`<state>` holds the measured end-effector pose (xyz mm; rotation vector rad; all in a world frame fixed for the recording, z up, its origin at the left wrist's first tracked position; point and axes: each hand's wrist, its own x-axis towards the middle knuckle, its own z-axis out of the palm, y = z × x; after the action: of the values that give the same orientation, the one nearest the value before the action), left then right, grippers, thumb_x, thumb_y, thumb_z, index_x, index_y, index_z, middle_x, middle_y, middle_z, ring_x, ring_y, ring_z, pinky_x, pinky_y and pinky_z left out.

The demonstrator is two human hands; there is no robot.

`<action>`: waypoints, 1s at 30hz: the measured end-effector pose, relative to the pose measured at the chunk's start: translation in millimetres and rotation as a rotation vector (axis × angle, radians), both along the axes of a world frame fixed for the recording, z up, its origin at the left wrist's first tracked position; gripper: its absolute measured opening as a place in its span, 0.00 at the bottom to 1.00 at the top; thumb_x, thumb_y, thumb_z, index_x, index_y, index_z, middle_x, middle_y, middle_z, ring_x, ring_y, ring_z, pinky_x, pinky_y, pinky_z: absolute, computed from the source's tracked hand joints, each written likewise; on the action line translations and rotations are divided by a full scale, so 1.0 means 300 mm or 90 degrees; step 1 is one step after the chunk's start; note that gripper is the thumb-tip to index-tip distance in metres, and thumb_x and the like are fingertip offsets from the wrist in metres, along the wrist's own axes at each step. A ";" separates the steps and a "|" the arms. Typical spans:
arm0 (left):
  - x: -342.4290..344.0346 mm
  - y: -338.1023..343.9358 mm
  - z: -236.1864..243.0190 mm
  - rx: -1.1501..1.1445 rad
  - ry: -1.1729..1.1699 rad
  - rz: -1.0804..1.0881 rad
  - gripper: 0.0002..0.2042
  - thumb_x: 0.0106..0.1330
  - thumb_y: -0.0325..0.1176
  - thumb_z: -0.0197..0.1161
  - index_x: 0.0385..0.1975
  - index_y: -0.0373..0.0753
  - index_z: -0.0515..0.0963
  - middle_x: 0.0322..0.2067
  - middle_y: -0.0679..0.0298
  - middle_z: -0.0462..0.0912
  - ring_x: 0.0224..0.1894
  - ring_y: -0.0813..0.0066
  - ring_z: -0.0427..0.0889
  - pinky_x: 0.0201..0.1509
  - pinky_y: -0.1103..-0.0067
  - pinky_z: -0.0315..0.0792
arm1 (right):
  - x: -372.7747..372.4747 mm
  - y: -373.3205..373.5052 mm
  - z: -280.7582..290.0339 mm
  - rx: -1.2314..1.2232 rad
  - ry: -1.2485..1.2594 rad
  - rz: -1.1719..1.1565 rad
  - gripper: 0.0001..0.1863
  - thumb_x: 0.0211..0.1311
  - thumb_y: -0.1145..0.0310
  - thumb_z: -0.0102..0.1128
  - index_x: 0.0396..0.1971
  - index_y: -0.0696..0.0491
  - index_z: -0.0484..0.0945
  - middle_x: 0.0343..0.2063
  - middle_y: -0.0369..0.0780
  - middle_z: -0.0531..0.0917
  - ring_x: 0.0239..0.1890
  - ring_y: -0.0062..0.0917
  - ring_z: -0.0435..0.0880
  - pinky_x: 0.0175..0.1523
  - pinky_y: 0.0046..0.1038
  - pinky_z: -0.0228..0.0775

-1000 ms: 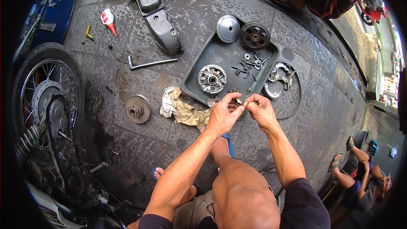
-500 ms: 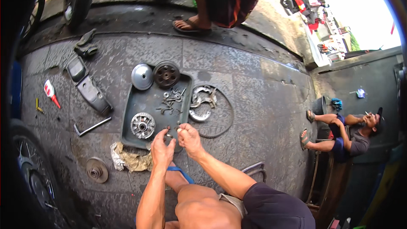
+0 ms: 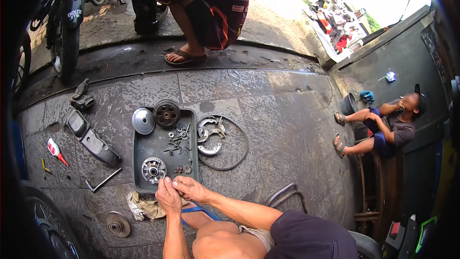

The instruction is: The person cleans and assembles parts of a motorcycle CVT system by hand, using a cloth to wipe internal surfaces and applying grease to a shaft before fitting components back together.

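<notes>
Tray (image 3: 164,139) near edge | left hand (image 3: 168,197), right hand (image 3: 190,188): tips together, grip hidden, cannot tell | risk: if pinching something small, slip could drop it onto floor (image 3: 282,139)

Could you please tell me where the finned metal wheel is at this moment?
In the head view, left of centre, the finned metal wheel lies in the near-left part of the dark tray, just beyond the left hand.

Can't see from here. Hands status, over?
Left hand, right hand close together at near edge of tray; anything held hidden. Finned disc in tray. Crumpled cloth beside left hand.
</notes>
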<state>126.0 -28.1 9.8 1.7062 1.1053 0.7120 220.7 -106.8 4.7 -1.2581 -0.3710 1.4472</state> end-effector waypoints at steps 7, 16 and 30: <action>-0.100 -0.056 -0.008 -0.247 -0.023 0.036 0.16 0.76 0.35 0.50 0.25 0.35 0.73 0.17 0.53 0.77 0.18 0.60 0.75 0.25 0.67 0.69 | 0.010 -0.038 0.026 -0.096 0.111 0.043 0.13 0.73 0.59 0.55 0.31 0.52 0.72 0.20 0.29 0.71 0.18 0.11 0.65 0.22 0.16 0.56; -0.298 -0.091 -0.059 0.065 0.215 -0.016 0.17 0.63 0.29 0.66 0.52 0.36 0.76 0.31 0.60 0.83 0.32 0.66 0.80 0.39 0.72 0.75 | 0.064 -0.104 -0.043 0.033 0.379 -0.045 0.04 0.61 0.70 0.58 0.32 0.54 0.74 0.28 0.47 0.82 0.23 0.28 0.81 0.21 0.25 0.75; -0.174 0.101 -0.106 0.230 0.295 -0.352 0.14 0.56 0.28 0.66 0.44 0.37 0.81 0.42 0.61 0.81 0.45 0.59 0.76 0.50 0.66 0.72 | 0.091 -0.075 -0.038 0.004 0.310 -0.122 0.04 0.62 0.73 0.61 0.32 0.55 0.75 0.30 0.46 0.83 0.25 0.28 0.84 0.25 0.26 0.81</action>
<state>73.8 2.2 -22.1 2.4328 0.7565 0.1669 248.0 -129.4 -6.6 -0.8692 0.0714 1.5249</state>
